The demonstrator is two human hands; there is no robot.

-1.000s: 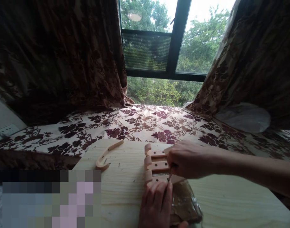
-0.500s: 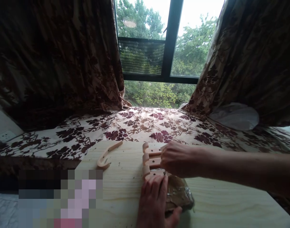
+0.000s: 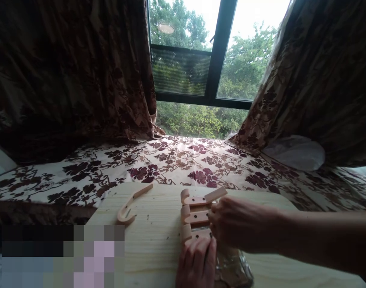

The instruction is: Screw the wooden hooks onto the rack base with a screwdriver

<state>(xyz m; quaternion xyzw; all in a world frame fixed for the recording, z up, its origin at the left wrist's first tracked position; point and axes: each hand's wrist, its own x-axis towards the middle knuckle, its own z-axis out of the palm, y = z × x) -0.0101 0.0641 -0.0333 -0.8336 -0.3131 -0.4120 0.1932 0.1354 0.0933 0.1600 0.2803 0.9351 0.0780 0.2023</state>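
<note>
Three pale wooden hooks with dark screw holes lie side by side on the light wooden board (image 3: 159,248): the far hook (image 3: 197,200), the middle hook (image 3: 196,217) and the near hook (image 3: 195,234). My left hand (image 3: 197,260) is closed on the near hook, fingertips pressed over it. A closed fist, my right hand (image 3: 233,220), is at the right end of the middle hook; what its fingers hold is hidden. Under the hooks and beside my left hand sits a brown package in clear plastic (image 3: 232,266). Another wooden hook (image 3: 130,208) lies apart on the left.
Behind the board spreads a flowered cloth (image 3: 177,160) up to the window (image 3: 213,76), between dark patterned curtains (image 3: 111,80). A white translucent bag (image 3: 297,152) rests on the cloth at right. Small dark specks dot the board.
The board and hands appear lower in the view. My right hand has shifted toward me relative to the hooks, uncovering the far hook's right end. My left hand stays at the near hook.
</note>
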